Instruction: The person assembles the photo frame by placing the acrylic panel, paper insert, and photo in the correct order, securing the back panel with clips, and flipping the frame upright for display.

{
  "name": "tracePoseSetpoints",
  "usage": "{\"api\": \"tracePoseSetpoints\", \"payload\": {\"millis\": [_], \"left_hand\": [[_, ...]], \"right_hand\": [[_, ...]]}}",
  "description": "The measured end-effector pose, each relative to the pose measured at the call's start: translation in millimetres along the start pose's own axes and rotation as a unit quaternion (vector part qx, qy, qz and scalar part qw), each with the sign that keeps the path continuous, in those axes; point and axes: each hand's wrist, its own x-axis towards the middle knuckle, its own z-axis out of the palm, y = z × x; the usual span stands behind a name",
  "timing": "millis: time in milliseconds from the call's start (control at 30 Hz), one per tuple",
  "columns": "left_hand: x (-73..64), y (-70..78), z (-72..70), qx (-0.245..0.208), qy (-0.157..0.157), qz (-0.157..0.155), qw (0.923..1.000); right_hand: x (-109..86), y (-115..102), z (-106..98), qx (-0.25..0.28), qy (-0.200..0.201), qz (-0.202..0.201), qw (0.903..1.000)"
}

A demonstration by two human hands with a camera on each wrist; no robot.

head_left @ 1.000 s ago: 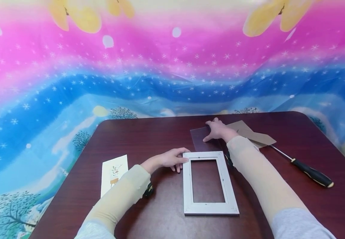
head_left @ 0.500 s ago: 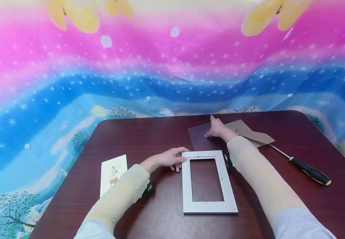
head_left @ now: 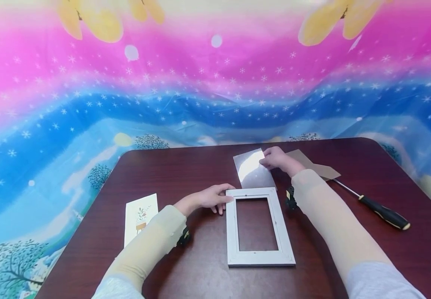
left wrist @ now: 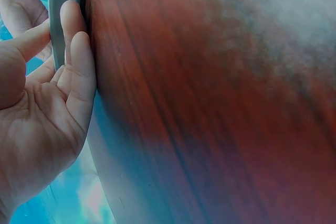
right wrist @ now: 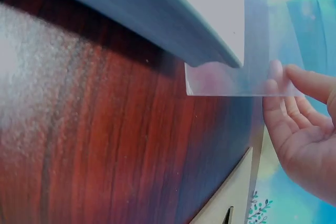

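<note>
One thin, glossy rectangular sheet (head_left: 254,173) is pinched at its right edge by the right hand (head_left: 277,158), the thumb and fingertips being brought together upon it. One white rectangular frame (head_left: 261,258), with mitred corners and a rectangular window, is gripped at its far left corner by the left hand (head_left: 211,197), the thumb laid over its face. The frame is laid flat on a reddish-brown, wood-grained table (head_left: 185,168); the sheet is held tilted beyond its far end, and whether the two touch cannot be told. To the right are placed one matte brown board (head_left: 314,167) and one screwdriver (head_left: 385,214) with a metal shaft, its tip hidden at the board. To the left, one white card (head_left: 135,214) printed with a plant is partly covered by a sleeve (head_left: 152,245). A bright glare is shown on the sheet in the head view; its transparency is revealed in the right wrist view.
</note>
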Motion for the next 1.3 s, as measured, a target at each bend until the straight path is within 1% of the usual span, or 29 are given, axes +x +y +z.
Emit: {"api": "tracePoseSetpoints", "payload": {"millis": [200, 333, 433, 567, 700, 767, 867, 1100, 1300], "left_hand": [[1.5, -2.3, 0.5, -0.001, 0.000, -0.001, 1.0000], [1.4, -3.2, 0.8, -0.004, 0.000, 0.000, 1.0000], [0.7, -3.0, 0.7, -0.004, -0.001, 0.000, 1.0000], [0.3, -2.5, 0.7, -0.005, -0.001, -0.001, 1.0000], [-0.8, -1.6, 0.7, -0.010, 0.001, -0.001, 1.0000], [-1.2, -1.4, 0.7, -0.011, 0.002, -0.002, 0.9999], [-1.4, -0.9, 0.7, -0.012, 0.002, -0.004, 0.9999], [-1.3, -0.1, 1.2, -0.021, 0.004, -0.005, 0.9998], [-0.6, -0.6, 1.4, -0.031, 0.005, -0.009, 0.9995]], "right_hand": [[-3.3, -1.1, -5.1, 0.003, 0.004, -0.001, 1.0000], [-4.2, -3.5, -9.1, 0.021, 0.022, 0.006, 0.9995], [-5.7, -5.2, -14.6, 0.063, 0.032, 0.009, 0.9975], [-11.3, -6.2, -24.0, 0.127, 0.037, 0.013, 0.9912], [-18.3, -6.0, -33.9, 0.161, 0.049, 0.028, 0.9854], [-21.3, -5.9, -37.9, 0.164, 0.052, 0.033, 0.9845], [-24.9, -4.4, -43.7, 0.158, 0.051, 0.030, 0.9856], [-34.8, 0.5, -53.2, 0.153, 0.034, 0.018, 0.9875], [-49.3, 3.8, -54.8, 0.175, 0.012, 0.012, 0.9845]]}}
